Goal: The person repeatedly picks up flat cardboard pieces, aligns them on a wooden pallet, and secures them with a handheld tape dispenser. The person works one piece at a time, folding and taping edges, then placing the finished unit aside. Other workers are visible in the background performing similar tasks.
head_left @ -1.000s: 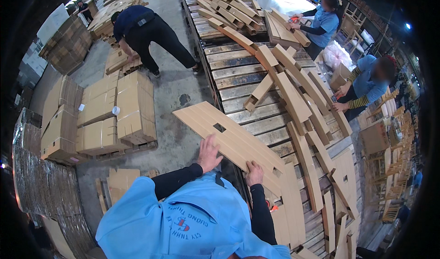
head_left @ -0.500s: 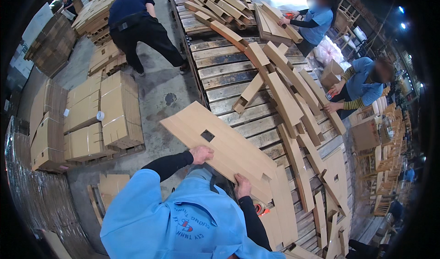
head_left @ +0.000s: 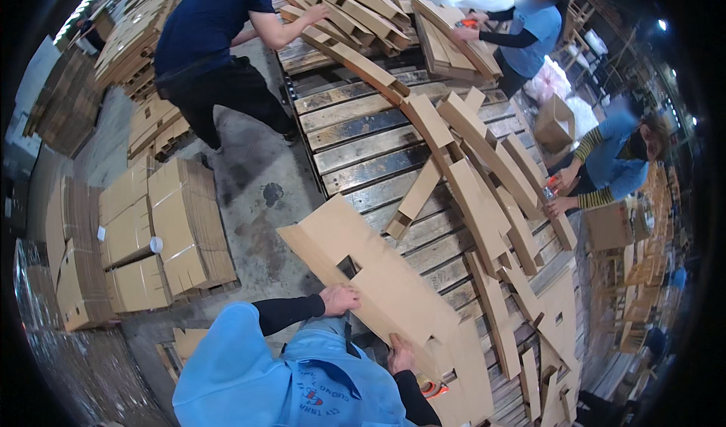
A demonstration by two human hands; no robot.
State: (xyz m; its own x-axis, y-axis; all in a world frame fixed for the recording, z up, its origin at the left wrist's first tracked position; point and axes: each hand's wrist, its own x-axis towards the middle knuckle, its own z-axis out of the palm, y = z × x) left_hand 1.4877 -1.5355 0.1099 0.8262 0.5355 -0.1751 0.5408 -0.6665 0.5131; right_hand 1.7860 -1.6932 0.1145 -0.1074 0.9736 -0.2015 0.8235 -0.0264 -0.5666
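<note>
A flat brown cardboard sheet (head_left: 401, 279) lies at an angle in front of me, partly over the slatted wooden table. Along its near edge a strip is bent up at a crease, which runs through a square cut-out. My left hand (head_left: 339, 299) is closed on that near edge beside the cut-out. Farther right along the same edge, my right hand (head_left: 401, 353) grips the strip, its thumb on the upper side. Under the sheet's right end lies another cardboard piece (head_left: 470, 366). An orange-red object (head_left: 434, 389), mostly hidden, sits beside my right forearm.
Long folded cardboard channels (head_left: 473, 200) lie across the slatted wooden table (head_left: 363, 136). Two people in blue shirts (head_left: 616, 155) work along its far right side. A person in dark clothes (head_left: 219, 49) stands at far left. Strapped cardboard stacks (head_left: 185, 223) stand on the left floor.
The near strip of the sheet has bent up at its crease, with both hands still on it. The person in dark clothes has straightened up and reached toward the channels on the table.
</note>
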